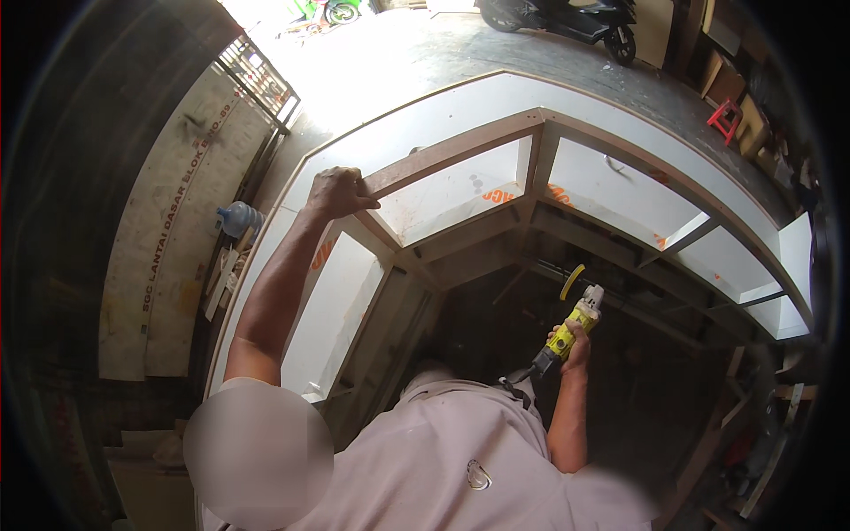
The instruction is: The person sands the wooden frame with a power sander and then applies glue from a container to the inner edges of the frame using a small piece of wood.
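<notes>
My right hand (577, 347) is closed around the body of a yellow and black angle grinder (577, 320). A thin disc (572, 282) with a yellow face sits at the grinder's head, apart from the woodwork. To the left, my left hand (336, 193) rests on a corner of a curved wooden frame (456, 155), its fingers bent over the brown rail. White panels (460, 190) fill the spaces of the frame, some with orange print. The grinder is held low inside the curve, in front of my body.
A broad white top (425, 119) runs along the frame's outer side. Against the left wall leans a plywood board (168, 239), with a blue water jug (239, 218) nearby. Further off stand a black scooter (567, 22) and a red stool (725, 119). Timber pieces (730, 84) lean at the right.
</notes>
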A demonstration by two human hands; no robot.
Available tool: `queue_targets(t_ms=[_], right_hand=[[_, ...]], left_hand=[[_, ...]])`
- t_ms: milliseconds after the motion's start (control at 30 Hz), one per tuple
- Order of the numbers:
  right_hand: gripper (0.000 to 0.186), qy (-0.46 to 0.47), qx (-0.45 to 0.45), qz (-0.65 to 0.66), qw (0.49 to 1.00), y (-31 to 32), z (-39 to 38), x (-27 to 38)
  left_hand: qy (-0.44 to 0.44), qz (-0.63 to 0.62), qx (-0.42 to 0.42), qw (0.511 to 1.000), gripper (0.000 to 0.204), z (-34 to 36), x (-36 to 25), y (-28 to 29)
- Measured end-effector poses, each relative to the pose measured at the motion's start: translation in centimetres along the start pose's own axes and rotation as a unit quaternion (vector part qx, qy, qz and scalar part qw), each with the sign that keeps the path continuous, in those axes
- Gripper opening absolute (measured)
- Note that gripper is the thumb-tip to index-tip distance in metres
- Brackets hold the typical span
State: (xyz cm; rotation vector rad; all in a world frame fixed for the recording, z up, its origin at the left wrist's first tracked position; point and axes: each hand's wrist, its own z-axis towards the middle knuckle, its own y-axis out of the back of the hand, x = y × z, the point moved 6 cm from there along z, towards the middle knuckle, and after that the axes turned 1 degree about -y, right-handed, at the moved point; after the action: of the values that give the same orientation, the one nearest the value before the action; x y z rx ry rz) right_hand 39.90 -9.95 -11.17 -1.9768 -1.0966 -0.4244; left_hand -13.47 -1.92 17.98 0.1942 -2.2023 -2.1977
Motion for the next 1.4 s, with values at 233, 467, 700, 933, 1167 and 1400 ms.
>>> queue_targets(t_ms=[233,467,700,933,1167,1400], right_hand=[[0.033,0.035,0.005,0.011,0.999,-2.0,-1.8,-0.8],[0.035,0.049,-0.011,0.045,0.998,-2.7,-5.0,-3.9],[0.032,0.084,-0.064,0.082,0.991,-1.6,-7.8,-5.8],[0.033,0.108,-0.117,0.118,0.980,3.1,-7.7,-6.4],[0.031,0.098,-0.114,0.108,0.983,6.1,-3.6,-5.3],[0.034,0.086,-0.115,0.107,0.984,9.0,-2.1,-4.1]], left_hand=[[-0.070,0.020,-0.035,0.997,0.056,5.4,-6.0,-0.2],[-0.081,-0.040,-0.055,0.994,0.060,11.2,-10.8,-2.6],[-0.106,-0.125,-0.074,0.984,0.058,14.9,-11.7,-6.0],[-0.099,-0.102,0.006,0.990,0.069,13.3,-8.8,-7.3],[-0.045,-0.199,-0.029,0.979,0.061,14.2,-0.8,-12.6],[-0.075,-0.184,-0.403,0.893,0.012,5.7,-7.2,-8.8]])
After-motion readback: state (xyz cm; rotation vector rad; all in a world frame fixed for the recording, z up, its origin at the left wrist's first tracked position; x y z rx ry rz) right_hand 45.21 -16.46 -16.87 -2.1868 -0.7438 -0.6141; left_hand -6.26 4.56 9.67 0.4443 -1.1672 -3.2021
